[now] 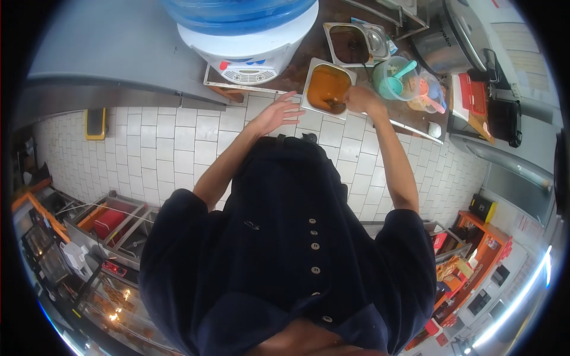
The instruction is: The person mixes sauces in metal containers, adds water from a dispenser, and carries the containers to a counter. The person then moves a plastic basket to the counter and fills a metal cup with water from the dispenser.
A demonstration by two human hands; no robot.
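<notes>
A square metal pan point(303, 98) of orange-brown sauce point(325, 85) sits at the front edge of a dark worktop. My right hand point(363, 99) is at the pan's right side, its fingers closed. By those fingertips a small dark utensil end point(337, 105) shows in the sauce; its kind and handle cannot be made out. To the left of the pan, my left hand point(278, 115) is open with fingers spread, holding nothing. Behind the pan stands a second metal pan point(347, 44) with dark contents.
Plastic tubs with a teal scoop point(405, 70) and a pink scoop point(436, 105) stand right of the pan. A water dispenser point(249, 47) with a blue bottle is at the left. Further right are a large metal cooker point(442, 44) and a red box point(473, 95). White tiles point(184, 139) cover the floor.
</notes>
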